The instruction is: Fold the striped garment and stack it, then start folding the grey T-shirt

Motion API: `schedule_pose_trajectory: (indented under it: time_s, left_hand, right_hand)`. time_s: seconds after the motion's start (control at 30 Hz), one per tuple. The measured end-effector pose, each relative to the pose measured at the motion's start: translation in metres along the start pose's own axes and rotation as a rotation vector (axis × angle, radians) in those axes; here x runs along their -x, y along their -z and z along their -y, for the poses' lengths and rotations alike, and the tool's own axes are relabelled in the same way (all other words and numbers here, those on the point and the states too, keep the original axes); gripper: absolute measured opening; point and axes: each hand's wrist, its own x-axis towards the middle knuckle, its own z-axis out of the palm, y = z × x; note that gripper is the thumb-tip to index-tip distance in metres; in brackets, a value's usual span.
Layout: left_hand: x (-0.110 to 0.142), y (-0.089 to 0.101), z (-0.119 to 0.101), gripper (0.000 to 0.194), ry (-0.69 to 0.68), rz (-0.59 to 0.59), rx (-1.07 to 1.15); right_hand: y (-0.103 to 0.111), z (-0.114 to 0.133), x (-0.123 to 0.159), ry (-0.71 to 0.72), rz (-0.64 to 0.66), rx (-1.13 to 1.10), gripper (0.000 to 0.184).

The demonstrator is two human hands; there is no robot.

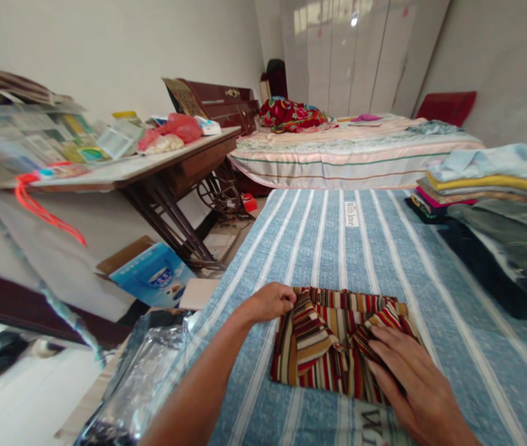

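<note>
The one view looked out from the wearer's head, forward and down over a blue striped bedcover [323, 248], from close above its near end. The left hand [272, 302] and right hand [412, 378] lay low in it, near the lens. Beyond, it reached over a farther bed [351, 152] to a white wardrobe [351, 68], with a treadle sewing table [152, 164] at its left side.

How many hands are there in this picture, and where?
2. The left hand is curled, its fingertips closed at the far left corner of the folded striped shirt; the right hand lies flat on the shirt's right side.
</note>
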Motion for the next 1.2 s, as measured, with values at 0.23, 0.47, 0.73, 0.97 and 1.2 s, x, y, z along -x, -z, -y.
schedule_pose_trajectory:
  time_s: [0.23, 0.47, 0.73, 0.97, 1.2]
  left_hand:
    - [-0.009, 0.008, -0.005, 0.01, 0.07, 0.052, 0.096]
    - [-0.006, 0.015, -0.013, 0.022, 0.183, 0.176, 0.252]
    - [-0.01, 0.024, -0.003, 0.027, 0.242, 0.293, 0.441]
    - [-0.015, 0.027, 0.007, 0.027, 0.246, 0.436, 0.498]
    - [-0.017, 0.024, 0.001, 0.019, 0.18, 0.399, 0.459]
  right_hand:
    - [-0.006, -0.003, 0.001, -0.029, 0.039, 0.024, 0.029]
    - [0.001, 0.012, -0.014, 0.013, 0.017, 0.039, 0.032]
    - [-0.019, 0.019, -0.025, 0.043, 0.149, 0.085, 0.033]
    - [-0.025, 0.014, -0.017, 0.014, 0.132, 0.051, 0.031]
    - [-0.027, 0.014, -0.017, 0.01, 0.142, 0.037, 0.031]
